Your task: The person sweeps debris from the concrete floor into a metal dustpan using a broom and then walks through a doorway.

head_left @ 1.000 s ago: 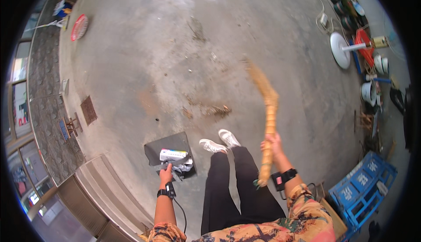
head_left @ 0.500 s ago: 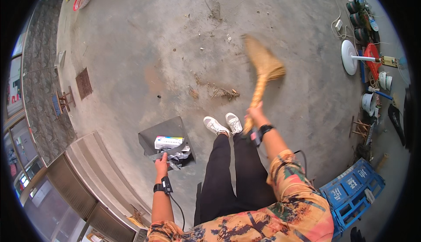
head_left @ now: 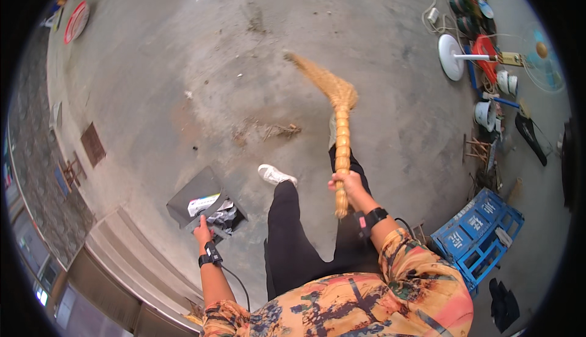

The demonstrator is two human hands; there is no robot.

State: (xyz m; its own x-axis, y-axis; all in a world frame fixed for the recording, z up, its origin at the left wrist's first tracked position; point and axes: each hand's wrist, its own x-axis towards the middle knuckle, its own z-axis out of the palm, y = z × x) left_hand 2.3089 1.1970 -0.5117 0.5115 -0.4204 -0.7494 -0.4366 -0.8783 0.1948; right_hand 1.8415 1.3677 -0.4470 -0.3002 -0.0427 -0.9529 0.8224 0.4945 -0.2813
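My right hand (head_left: 348, 184) is wrapped round the ribbed handle of a straw broom (head_left: 337, 93), whose bristles point away to the far left, over the floor. My left hand (head_left: 202, 233) grips the handle of a dark grey dustpan (head_left: 189, 198) held to my left. In the dustpan lie a white box (head_left: 204, 204) with a coloured end and crumpled silvery-black wrapping (head_left: 223, 216). A small heap of dry debris (head_left: 282, 130) lies on the concrete ahead of my white shoe (head_left: 276, 174), left of the broom.
Fainter dirt (head_left: 255, 19) lies farther ahead. Steps (head_left: 131, 257) run along the left, near a floor grate (head_left: 93, 144) and a red-rimmed basin (head_left: 77, 22). At the right are a standing fan (head_left: 452, 57), a white pot (head_left: 485, 116) and a blue folded crate (head_left: 479, 233).
The broom has swung left and its bristles now point farther left. My feet have moved apart in a step, and the view has shifted toward the right. The dustpan stays in my left hand.
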